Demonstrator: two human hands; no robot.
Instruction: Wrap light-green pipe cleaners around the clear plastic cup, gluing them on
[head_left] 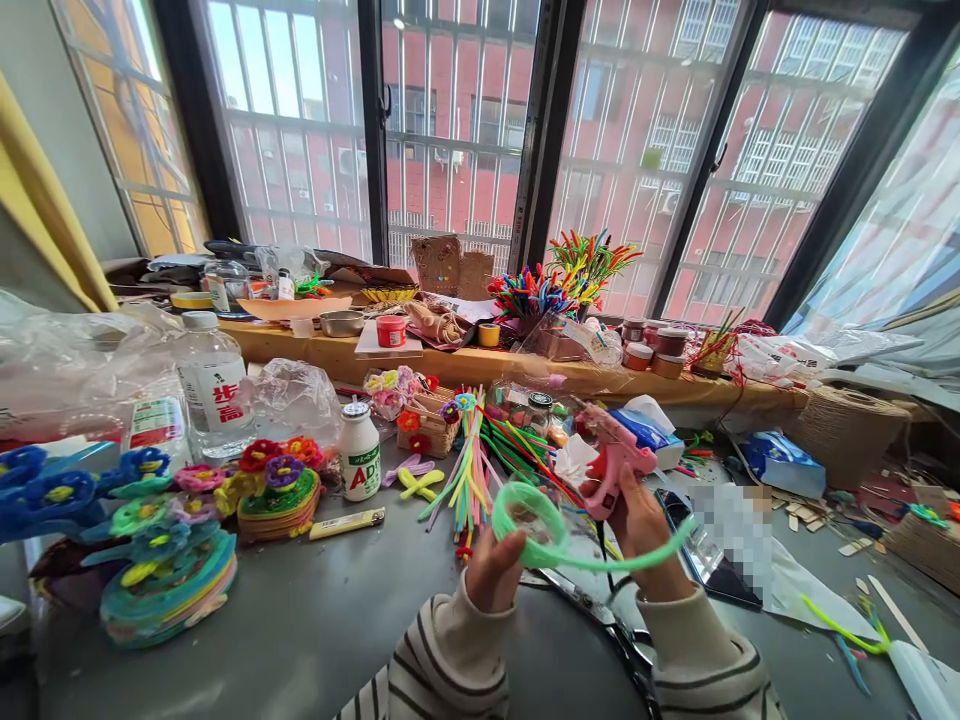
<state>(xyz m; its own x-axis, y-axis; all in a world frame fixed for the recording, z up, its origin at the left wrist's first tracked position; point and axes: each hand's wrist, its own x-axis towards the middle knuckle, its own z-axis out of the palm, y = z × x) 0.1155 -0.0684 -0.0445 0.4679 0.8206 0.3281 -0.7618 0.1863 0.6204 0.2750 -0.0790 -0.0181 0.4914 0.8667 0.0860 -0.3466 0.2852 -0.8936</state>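
Note:
My left hand [493, 570] is closed on a light green pipe cleaner [544, 525] bent into a loop, its free end running right past my other hand. My right hand [645, 530] grips a pink hot glue gun [615, 455] with its nozzle pointing left toward the loop. Both hands are raised above the grey table [315, 620], near its front edge. Striped sleeves cover both wrists.
A bundle of coloured pipe cleaners [472, 470] lies just beyond my hands. Finished pipe-cleaner flowers [161, 540] pile at the left, beside a small white bottle [359, 450] and a water bottle [214, 385]. A twine roll [847, 430] sits right. Clutter fills the windowsill [480, 365].

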